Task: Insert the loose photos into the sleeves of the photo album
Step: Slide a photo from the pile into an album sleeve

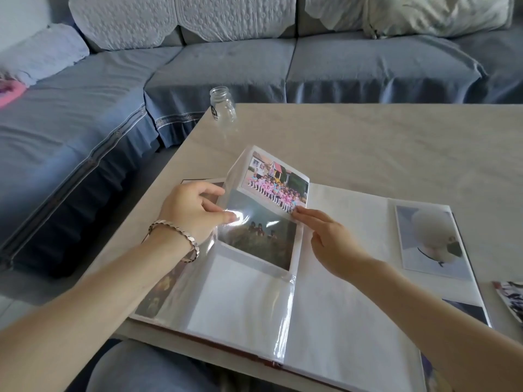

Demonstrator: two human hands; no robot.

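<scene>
The photo album (339,278) lies open on the table. My left hand (195,213) pinches the clear sleeve page (249,295) at its left edge and holds it lifted. A group photo of children in pink (276,183) sits partly in the top sleeve, and my right hand (328,236) touches its lower right corner with extended fingers. Below it a darker photo (260,239) fills the middle sleeve. A loose portrait photo (430,241) lies on the album's right page.
A clear glass jar (223,104) stands near the table's far left corner. More loose photos (510,301) lie at the right edge of the beige table (396,151). A blue sofa (226,69) runs behind and to the left.
</scene>
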